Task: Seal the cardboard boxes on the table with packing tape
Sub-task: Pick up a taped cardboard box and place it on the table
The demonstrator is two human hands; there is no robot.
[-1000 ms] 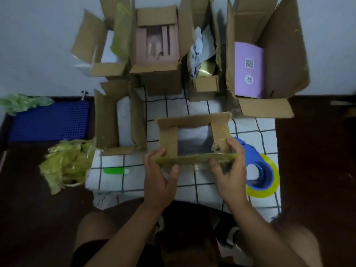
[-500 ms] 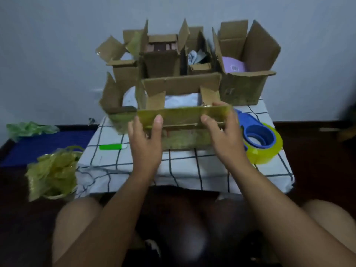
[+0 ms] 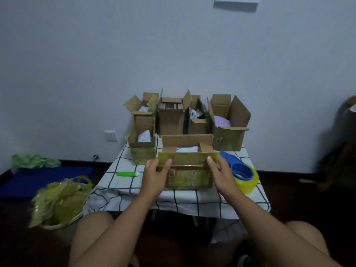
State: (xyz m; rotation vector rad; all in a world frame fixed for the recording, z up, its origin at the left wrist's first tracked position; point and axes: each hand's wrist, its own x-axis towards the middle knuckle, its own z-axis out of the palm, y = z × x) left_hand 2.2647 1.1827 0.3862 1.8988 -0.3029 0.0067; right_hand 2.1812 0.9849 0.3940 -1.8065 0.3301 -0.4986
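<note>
1. Head view: the nearest cardboard box (image 3: 187,176) sat at the table's (image 3: 192,199) front edge, flaps up. The left hand (image 3: 156,175) and right hand (image 3: 221,173) each gripped its near flap (image 3: 189,160), thumbs on top.
2. Looked like the flap-folding step, no taping yet.
3. Next I'd guess: fold flaps flat, then grab the blue tape dispenser (image 3: 239,170) just right of the box. Five more open boxes (image 3: 228,122) waited behind.

A plain room in a home, by the look of it: a bare pale wall (image 3: 173,45) with a socket (image 3: 110,135) low down, dark skirting and a dark floor. A small table under a checked cloth (image 3: 192,201) holds open cardboard boxes (image 3: 227,132), and a plastic bag (image 3: 59,201) lies on the floor.
</note>
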